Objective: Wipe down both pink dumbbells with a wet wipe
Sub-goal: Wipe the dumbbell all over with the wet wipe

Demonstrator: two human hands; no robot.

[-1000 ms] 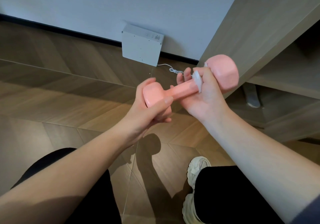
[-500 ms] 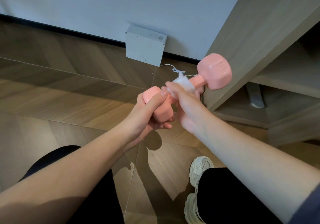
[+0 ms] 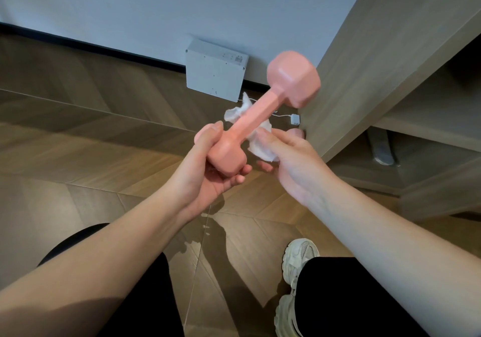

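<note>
The pink dumbbell (image 3: 250, 122) is held up in the middle of the frame, slanting from lower left to upper right. Its lower head is gripped by the left hand (image 3: 205, 172), with the fingers curled beneath and the thumb laid over the top. The wet wipe (image 3: 260, 146) is pinched by the right hand (image 3: 291, 162) between thumb and fingers and is bunched against the underside of the bar, with a loose corner showing on the bar's far side.

A second ago the bar was enclosed by the right hand just below the upper head. Half a second ago the wipe had been drawn down to the lower end. Now that grasp has been loosened and the dumbbell has been tipped more steeply.

One pass along the bar is judged to be finished, and the heads probably remain to be wiped. A second dumbbell cannot be made out. A grey box (image 3: 215, 76) is seen at the wall behind.
</note>
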